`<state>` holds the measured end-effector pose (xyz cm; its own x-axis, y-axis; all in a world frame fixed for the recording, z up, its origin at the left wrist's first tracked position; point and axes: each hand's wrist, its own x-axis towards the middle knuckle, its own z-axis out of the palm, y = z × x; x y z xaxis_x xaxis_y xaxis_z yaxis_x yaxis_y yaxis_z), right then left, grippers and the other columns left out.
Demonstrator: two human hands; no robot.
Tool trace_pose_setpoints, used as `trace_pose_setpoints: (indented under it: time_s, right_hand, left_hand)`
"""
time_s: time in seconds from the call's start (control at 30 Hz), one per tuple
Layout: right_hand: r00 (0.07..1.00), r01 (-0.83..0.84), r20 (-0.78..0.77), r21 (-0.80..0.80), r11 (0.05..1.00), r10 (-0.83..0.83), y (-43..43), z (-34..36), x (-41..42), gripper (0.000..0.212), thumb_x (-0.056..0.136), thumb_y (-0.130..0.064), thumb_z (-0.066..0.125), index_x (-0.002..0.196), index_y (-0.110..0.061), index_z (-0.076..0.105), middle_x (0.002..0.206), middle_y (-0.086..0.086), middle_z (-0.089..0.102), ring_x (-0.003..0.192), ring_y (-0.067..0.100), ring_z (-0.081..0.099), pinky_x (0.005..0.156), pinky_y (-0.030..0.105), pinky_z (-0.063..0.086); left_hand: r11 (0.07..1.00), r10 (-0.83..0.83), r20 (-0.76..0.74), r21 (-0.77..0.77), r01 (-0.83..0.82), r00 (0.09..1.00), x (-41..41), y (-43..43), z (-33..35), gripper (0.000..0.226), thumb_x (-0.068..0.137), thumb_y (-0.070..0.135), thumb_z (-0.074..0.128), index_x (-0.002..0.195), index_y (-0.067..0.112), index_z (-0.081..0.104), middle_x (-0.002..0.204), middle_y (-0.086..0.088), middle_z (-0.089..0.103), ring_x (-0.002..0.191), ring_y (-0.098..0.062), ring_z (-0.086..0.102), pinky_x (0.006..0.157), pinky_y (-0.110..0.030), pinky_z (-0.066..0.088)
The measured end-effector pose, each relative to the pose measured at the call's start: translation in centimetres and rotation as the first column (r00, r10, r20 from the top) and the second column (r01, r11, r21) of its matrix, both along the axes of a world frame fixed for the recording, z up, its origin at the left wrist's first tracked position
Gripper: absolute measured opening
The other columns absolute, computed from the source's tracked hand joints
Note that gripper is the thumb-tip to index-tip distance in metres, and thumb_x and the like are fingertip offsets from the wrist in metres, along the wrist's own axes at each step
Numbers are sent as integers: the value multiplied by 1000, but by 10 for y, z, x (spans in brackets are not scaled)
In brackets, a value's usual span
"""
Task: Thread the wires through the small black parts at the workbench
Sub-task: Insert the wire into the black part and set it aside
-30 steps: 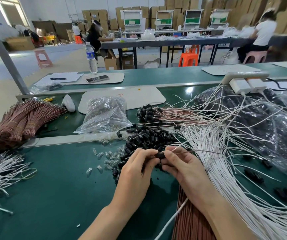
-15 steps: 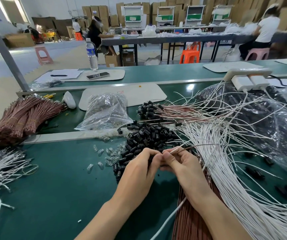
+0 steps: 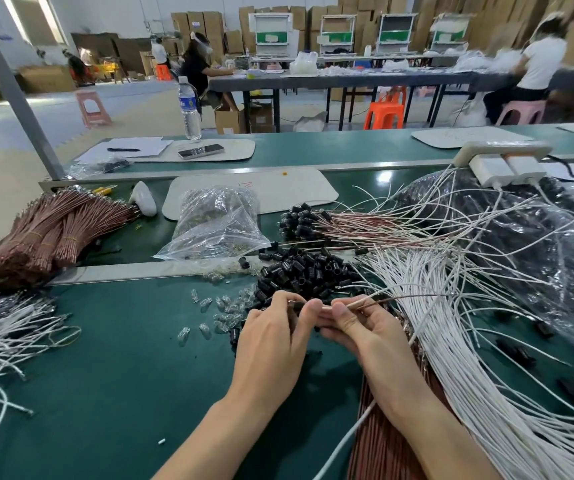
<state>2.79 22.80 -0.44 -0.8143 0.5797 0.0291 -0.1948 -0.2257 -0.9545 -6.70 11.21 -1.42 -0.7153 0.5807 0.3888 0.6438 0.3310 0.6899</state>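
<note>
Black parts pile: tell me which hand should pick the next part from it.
Left, probably. The left hand lies nearest the black parts pile, while the right hand pinches the wire pair trailing rightward.

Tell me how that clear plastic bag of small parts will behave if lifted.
The crinkled clear plastic bag would probably sag, since it slumps on the green bench. Its film looks glossy, so likely slippery.

It was a factory assembly hall, a long green worktop (image 3: 112, 358) lay heaped with wire bundles (image 3: 56, 233), cardboard boxes (image 3: 205, 26) stood stacked along the back wall, workers (image 3: 195, 67) sat at a far worktop (image 3: 347, 79)
</note>
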Motion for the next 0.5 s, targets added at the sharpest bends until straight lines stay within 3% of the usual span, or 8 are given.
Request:
trace_pose_setpoints:
  time_s: [0.1, 0.2, 0.4, 0.5]
  right_hand:
    - [1000, -13, -4, -3, 1000, 13, 0, 0, 0, 27, 95, -23, 60, 108, -1, 66, 102, 10, 79, 100, 23, 76, 81, 23, 59]
    - [1000, -22, -7, -27, 999, 22, 0, 1, 0, 31, 91, -25, 60, 107, 1, 65, 102, 11, 79, 99, 23, 76, 80, 22, 59]
    - [999, -54, -7, -61, 997, 54, 1, 1, 1, 34, 88, -26, 60, 106, 3, 63, 102, 13, 78, 100, 24, 75, 80, 22, 59]
    - [998, -62, 4, -54, 997, 62, 1, 1, 1, 32, 88, -26, 59, 104, 2, 63, 103, 12, 78, 101, 24, 75, 80, 22, 59]
  left_hand:
    - [997, 20, -28, -72, -22, 999, 2, 1, 2, 52, 93, 70, 15, 83, 27, 43, 70, 10, 54, 79, -7, 50, 69, -30, 30]
    - [993, 21, -37, -114, -25, 999, 2, 1, 3, 53, 93, 67, 12, 78, 24, 38, 68, 8, 51, 81, -21, 50, 71, -32, 29]
    - [994, 29, -106, -103, -40, 994, 6, 0, 6, 46, 104, 59, 13, 72, 29, 28, 56, 9, 41, 69, -25, 53, 68, -27, 20]
    - [993, 11, -85, -118, -21, 996, 6, -1, 5, 50, 102, 62, 8, 74, 27, 31, 59, 7, 47, 74, -27, 52, 69, -29, 23]
